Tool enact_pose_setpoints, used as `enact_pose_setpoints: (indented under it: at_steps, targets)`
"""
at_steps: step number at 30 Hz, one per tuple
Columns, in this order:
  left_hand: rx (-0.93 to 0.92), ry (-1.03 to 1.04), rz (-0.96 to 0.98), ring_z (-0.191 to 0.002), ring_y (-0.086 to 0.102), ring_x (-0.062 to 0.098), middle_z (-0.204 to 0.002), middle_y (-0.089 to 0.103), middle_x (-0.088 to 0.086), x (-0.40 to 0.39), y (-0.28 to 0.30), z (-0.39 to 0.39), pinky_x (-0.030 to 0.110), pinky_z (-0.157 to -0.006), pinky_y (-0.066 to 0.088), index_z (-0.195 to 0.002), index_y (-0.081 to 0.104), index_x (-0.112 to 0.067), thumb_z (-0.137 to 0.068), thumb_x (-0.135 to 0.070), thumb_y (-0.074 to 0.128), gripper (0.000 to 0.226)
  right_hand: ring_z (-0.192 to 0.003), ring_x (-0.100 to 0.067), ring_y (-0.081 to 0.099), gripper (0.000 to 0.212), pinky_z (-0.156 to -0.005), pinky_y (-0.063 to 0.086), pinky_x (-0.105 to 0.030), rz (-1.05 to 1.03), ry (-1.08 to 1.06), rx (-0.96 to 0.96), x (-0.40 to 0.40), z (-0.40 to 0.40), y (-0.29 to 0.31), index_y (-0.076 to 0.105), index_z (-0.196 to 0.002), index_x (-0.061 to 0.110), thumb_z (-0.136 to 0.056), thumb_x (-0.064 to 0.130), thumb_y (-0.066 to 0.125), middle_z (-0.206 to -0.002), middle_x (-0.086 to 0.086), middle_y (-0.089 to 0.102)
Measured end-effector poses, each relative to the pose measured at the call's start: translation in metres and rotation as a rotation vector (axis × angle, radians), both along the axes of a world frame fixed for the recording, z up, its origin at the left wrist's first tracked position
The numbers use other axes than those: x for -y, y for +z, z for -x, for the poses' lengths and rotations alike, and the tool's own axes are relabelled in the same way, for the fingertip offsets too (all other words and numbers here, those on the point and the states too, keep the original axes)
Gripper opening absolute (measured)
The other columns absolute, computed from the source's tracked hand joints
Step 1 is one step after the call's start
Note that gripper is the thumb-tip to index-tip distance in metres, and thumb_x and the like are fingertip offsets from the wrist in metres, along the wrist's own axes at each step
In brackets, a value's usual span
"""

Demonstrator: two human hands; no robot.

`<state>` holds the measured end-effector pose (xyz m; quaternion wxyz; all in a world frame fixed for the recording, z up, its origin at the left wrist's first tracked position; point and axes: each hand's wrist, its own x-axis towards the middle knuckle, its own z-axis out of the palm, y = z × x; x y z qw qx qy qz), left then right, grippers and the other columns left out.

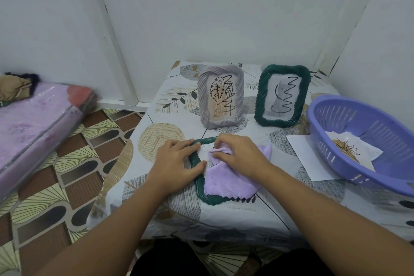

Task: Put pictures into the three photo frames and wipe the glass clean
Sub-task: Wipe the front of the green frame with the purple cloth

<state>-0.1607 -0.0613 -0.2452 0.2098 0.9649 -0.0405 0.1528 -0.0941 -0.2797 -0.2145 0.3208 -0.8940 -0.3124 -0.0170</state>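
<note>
Three photo frames sit on the covered table; a grey frame and a green frame stand upright at 12 and 1 o'clock; a second green frame lies flat at centre; the left hand rests on its left edge, fingers extended; the right hand bunches a lilac cloth against the glass; a purple basket holding papers sits at 3 o'clock.

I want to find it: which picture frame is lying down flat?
The green frame under both hands, nearest the person. The other two stand upright behind it.
</note>
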Motion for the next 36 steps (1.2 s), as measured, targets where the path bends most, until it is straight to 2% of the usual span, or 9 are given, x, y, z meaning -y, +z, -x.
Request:
enact_pose_setpoints:
  at_steps: [3, 8, 15, 26, 36]
  targets:
    - [0.008, 0.008, -0.001, -0.116, 0.04, 0.013, -0.142, 0.055, -0.02, 0.0, -0.001, -0.001, 0.041, -0.105, 0.038, -0.138, 0.061, -0.037, -0.085, -0.071, 0.051, 0.064, -0.089, -0.01, 0.058, 0.019, -0.084, 0.049, -0.039, 0.028, 0.034, 0.024, 0.003, 0.001, -0.003, 0.074, -0.094, 0.028, -0.089, 0.046, 0.072, -0.092, 0.01, 0.067]
    - [0.015, 0.015, -0.002, -0.111, 0.041, 0.013, -0.141, 0.057, -0.018, -0.001, -0.002, -0.003, 0.042, -0.101, 0.041, -0.136, 0.062, -0.037, -0.089, -0.07, 0.043, 0.061, -0.105, -0.009, 0.051, 0.033, -0.095, 0.043, -0.043, 0.173, 0.1, -0.005, 0.013, -0.002, 0.001, 0.071, -0.116, 0.041, -0.089, 0.059, 0.064, -0.108, 0.016, 0.064]
    - [0.005, 0.019, -0.013, -0.11, 0.041, 0.013, -0.142, 0.057, -0.018, -0.001, -0.002, -0.004, 0.041, -0.1, 0.04, -0.137, 0.061, -0.037, -0.089, -0.071, 0.04, 0.063, -0.102, -0.013, 0.054, 0.022, -0.092, 0.039, -0.039, 0.264, 0.135, 0.075, 0.006, -0.002, 0.011, 0.073, -0.116, 0.039, -0.097, 0.042, 0.063, -0.103, 0.01, 0.061]
    - [-0.008, 0.025, -0.042, -0.109, 0.038, 0.012, -0.144, 0.055, -0.019, -0.001, -0.003, -0.004, 0.034, -0.1, 0.034, -0.139, 0.058, -0.039, -0.087, -0.074, 0.037, 0.067, -0.105, -0.016, 0.052, 0.023, -0.093, 0.038, -0.039, 0.275, 0.132, 0.052, 0.001, -0.006, 0.015, 0.073, -0.119, 0.036, -0.099, 0.032, 0.062, -0.105, 0.006, 0.061]
    - [-0.024, 0.023, -0.059, -0.11, 0.037, 0.012, -0.146, 0.053, -0.019, -0.001, -0.002, -0.004, 0.036, -0.101, 0.035, -0.141, 0.056, -0.039, -0.087, -0.075, 0.034, 0.068, -0.106, -0.017, 0.053, 0.022, -0.094, 0.038, -0.038, 0.345, 0.143, 0.034, 0.001, -0.007, 0.021, 0.073, -0.118, 0.037, -0.1, 0.034, 0.059, -0.106, 0.005, 0.061]
